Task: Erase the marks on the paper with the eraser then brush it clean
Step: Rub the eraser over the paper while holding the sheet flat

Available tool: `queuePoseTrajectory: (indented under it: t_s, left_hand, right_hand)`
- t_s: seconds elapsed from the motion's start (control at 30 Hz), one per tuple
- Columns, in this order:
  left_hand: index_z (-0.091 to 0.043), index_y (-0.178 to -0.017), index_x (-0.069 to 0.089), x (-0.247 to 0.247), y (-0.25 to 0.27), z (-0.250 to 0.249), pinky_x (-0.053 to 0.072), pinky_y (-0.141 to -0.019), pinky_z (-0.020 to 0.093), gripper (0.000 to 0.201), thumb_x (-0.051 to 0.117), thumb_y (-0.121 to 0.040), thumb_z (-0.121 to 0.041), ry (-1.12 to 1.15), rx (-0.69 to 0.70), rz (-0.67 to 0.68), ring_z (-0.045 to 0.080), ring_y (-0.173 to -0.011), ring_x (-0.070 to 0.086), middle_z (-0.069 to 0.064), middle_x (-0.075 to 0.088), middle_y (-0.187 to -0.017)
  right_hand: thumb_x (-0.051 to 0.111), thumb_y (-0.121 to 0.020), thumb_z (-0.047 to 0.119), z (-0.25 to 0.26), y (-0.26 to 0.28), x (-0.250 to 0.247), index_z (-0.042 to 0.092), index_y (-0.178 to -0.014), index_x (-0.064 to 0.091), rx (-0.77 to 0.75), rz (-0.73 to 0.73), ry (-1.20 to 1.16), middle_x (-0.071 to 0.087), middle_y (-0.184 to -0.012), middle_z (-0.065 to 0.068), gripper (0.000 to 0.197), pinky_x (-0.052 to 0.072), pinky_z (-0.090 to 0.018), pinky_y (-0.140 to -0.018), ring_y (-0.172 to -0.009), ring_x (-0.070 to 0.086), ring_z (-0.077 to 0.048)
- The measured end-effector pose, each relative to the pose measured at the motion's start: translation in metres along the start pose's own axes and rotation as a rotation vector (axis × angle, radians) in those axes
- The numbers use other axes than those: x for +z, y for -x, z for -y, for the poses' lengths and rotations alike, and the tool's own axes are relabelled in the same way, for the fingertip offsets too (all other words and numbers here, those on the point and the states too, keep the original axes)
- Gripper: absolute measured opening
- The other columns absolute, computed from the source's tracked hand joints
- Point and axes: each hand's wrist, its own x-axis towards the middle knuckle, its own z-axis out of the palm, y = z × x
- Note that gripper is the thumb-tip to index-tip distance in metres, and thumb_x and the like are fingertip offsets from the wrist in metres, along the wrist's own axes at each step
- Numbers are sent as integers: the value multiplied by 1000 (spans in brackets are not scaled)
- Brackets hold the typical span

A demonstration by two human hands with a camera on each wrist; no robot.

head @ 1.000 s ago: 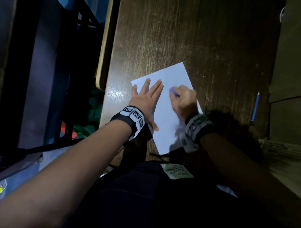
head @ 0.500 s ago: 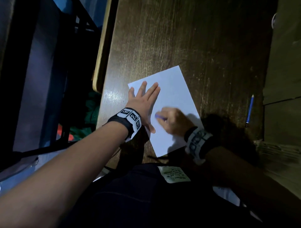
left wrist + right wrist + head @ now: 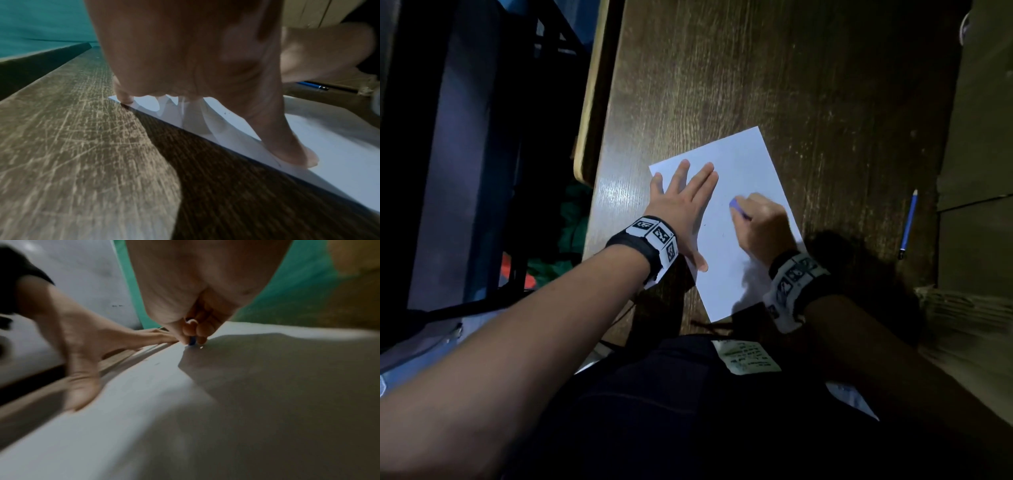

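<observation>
Paper [image 3: 739, 164], thin and slippery, likely creases unless pinned: left hand [image 3: 681, 209] presses flat near its edge; right hand [image 3: 763, 222] pinches the eraser [image 3: 734, 204].

a dark, scratched wooden surface [image 3: 808, 85] fills the middle of the head view, its pale rounded edge [image 3: 589, 113] running along the left. a blue pencil [image 3: 908, 224] lies on the wood well to the right, near a lighter panel [image 3: 983, 154]. a small printed label [image 3: 748, 358] sits on dark clothing [image 3: 654, 411] at the bottom. left of the surface stand dark metal bars [image 3: 517, 205], with green and red material [image 3: 544, 270] low down.
</observation>
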Motion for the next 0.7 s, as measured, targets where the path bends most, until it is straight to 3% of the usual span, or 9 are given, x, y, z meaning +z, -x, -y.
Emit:
queuePoseTrajectory:
  t_s: [0.13, 0.2, 0.27, 0.33, 0.43, 0.53, 0.63, 0.7]
  left_hand:
    - [-18, -158, -23, -1, -1, 0, 8, -118, 70, 173, 77, -36, -90, -10, -13, 4, 34, -153, -21, -6, -27, -166]
    - [-18, -158, -23, -1, -1, -1, 8, -118, 70, 173, 78, -36, -89, -15, -13, 7, 35, -153, -21, -5, -27, -166]
    - [-18, -158, -23, -1, 0, -1, 8, -117, 69, 174, 77, -35, -90, -19, -7, -1, 35, -153, -20, -5, -26, -167]
    - [-18, -158, -22, -1, 1, -1, 8, -118, 69, 173, 76, -35, -91, -27, -2, -8, 35, -153, -19, -5, -25, -167]
    - [-20, -160, -15, 1, 5, 4, 12, -119, 64, 165, 72, -40, -93, -11, 19, -43, 31, -155, -14, -6, -19, -168]
    - [-25, -162, 5, 7, 19, 19, 23, -114, 51, 138, 61, -57, -95, 68, 83, -148, 23, -155, 5, -7, -3, -170]
    - [-25, -163, 15, 28, 40, 35, 29, -111, 46, 111, 57, -78, -83, 124, 215, -168, 21, -151, 21, -5, 5, -171]
    - [-22, -161, 23, 43, 55, 38, 35, -112, 45, 99, 58, -85, -74, 175, 297, -157, 24, -145, 32, -1, 12, -170]
  right_hand:
    - [62, -88, 3, 26, 44, -2, 5, -74, 59, -302, 411, -118, 50, -68, -8, 14, 40, -37, -55, -60, 47, -25]
    - [63, -88, 4, 14, 26, -2, 4, -71, 60, -215, 344, -68, 50, -64, -9, 17, 41, -38, -54, -57, 48, -27]
    - [62, -90, 6, 3, 5, -1, 3, -68, 58, -21, 100, -6, 47, -61, -10, 22, 39, -37, -52, -54, 45, -27]
    - [61, -90, 6, 0, -1, -1, 3, -68, 58, 80, -18, -7, 43, -58, -8, 23, 33, -29, -52, -53, 35, -19]
    - [60, -90, 7, 8, 14, -2, 6, -69, 57, 139, 30, -25, 37, -59, -2, 21, 23, -24, -54, -55, 30, -15]
    - [65, -87, 9, -8, 24, -11, 12, -66, 53, 219, 62, -1, 36, -59, -1, 24, 20, -24, -55, -55, 35, -19]
    - [67, -88, 17, -26, 31, -20, 13, -74, 60, 168, 114, 45, 38, -64, 2, 16, 30, -28, -57, -61, 43, -20]
    - [64, -91, 23, -37, 32, -25, 16, -88, 70, 147, 135, 61, 43, -73, 3, 9, 42, -32, -66, -71, 50, -22]
